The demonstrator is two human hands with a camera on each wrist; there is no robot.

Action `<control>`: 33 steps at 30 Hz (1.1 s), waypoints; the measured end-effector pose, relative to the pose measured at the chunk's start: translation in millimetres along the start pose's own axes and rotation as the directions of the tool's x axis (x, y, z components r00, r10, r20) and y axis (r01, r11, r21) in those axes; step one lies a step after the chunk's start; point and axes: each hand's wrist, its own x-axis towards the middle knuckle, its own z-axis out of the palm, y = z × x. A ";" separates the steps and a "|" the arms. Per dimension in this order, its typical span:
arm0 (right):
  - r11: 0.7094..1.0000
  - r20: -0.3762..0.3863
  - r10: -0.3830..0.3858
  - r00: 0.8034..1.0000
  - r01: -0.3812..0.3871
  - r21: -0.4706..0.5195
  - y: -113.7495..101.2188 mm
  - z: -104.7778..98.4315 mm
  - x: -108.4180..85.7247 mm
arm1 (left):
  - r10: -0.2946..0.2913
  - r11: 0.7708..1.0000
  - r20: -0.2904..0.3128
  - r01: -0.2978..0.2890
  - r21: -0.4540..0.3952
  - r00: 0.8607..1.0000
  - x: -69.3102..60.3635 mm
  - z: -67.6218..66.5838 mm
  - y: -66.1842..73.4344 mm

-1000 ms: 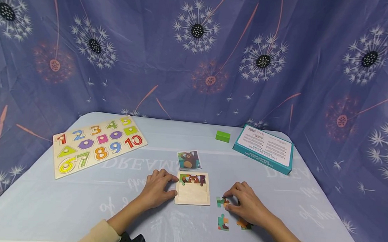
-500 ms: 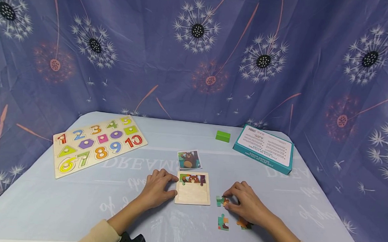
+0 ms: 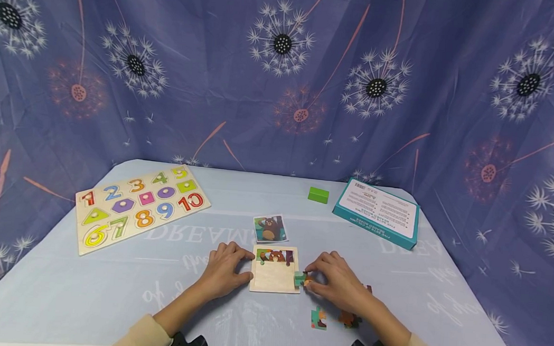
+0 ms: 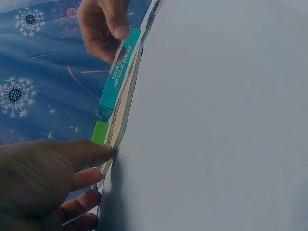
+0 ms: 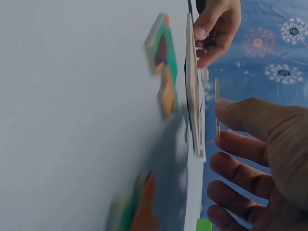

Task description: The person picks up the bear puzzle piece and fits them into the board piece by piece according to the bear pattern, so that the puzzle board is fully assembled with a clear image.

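A square wooden puzzle tray (image 3: 270,278) lies mid-table, its top row filled with pieces showing a bear's face (image 3: 276,256). My left hand (image 3: 225,270) rests at the tray's left edge, thumb and fingers spread along it. Between thumb and index finger, my right hand (image 3: 337,282) pinches a green and brown jigsaw piece (image 3: 299,278) at the tray's right edge; the right wrist view shows this piece (image 5: 218,91) edge-on, off the table. Loose jigsaw pieces lie near my right forearm: a green one (image 3: 318,318) and a brown-orange one (image 3: 348,319), with another partly hidden behind the hand.
A bear picture card (image 3: 270,229) lies just beyond the tray. A wooden number board (image 3: 132,198) is at the back left. At the back right are a green block (image 3: 318,195) and a teal box (image 3: 377,211). A dandelion-print curtain (image 3: 282,88) hangs behind the table.
My right hand has lifted the green and brown jigsaw piece and carried it left to the tray's right edge. The left hand and tray have stayed in place.
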 end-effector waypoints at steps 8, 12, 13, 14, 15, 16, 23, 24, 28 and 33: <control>1.000 -0.017 -0.018 1.000 0.018 0.004 -21.8 5.5 20.1 | 0.002 1.000 -0.003 -0.002 0.002 1.000 -0.3 0.4 -0.4; 0.999 -0.027 -0.046 0.999 0.045 -0.008 -32.4 9.0 30.4 | -0.002 1.000 -0.003 0.002 0.006 1.000 -0.1 0.6 -0.4; 0.999 -0.027 -0.051 0.998 0.051 -0.010 -34.9 9.9 32.9 | -0.003 1.000 -0.003 0.003 0.007 1.000 -0.1 0.7 -0.4; 0.998 -0.026 -0.056 0.998 0.056 -0.014 -37.3 10.7 35.4 | -0.003 1.000 -0.004 0.003 0.007 1.000 -0.2 0.6 -0.4; 0.998 -0.024 -0.059 0.998 0.058 -0.017 -39.4 11.6 37.9 | -0.003 1.000 -0.006 0.003 0.007 1.000 -0.1 0.7 -0.5; 0.998 -0.021 -0.059 0.998 0.059 -0.019 -41.5 12.5 40.2 | -0.003 1.000 -0.007 0.003 0.006 1.000 0.0 0.7 -0.5; 0.995 -0.009 -0.080 0.997 0.079 -0.058 -50.2 19.9 53.0 | -0.002 1.000 -0.011 0.002 -0.002 1.000 -0.2 1.0 -1.1; 0.995 -0.004 -0.082 0.997 0.082 -0.057 -50.9 20.9 54.1 | -0.003 1.000 -0.011 0.003 -0.003 1.000 -0.2 1.1 -1.2; 0.995 0.008 -0.083 0.997 0.083 -0.051 -53.1 24.3 58.7 | -0.001 1.000 -0.014 0.001 -0.004 1.000 -0.5 0.9 -1.5; 0.995 0.016 -0.076 0.997 0.077 -0.059 -54.3 29.4 62.9 | 0.011 1.000 -0.015 -0.011 -0.004 1.000 -1.0 0.7 -1.8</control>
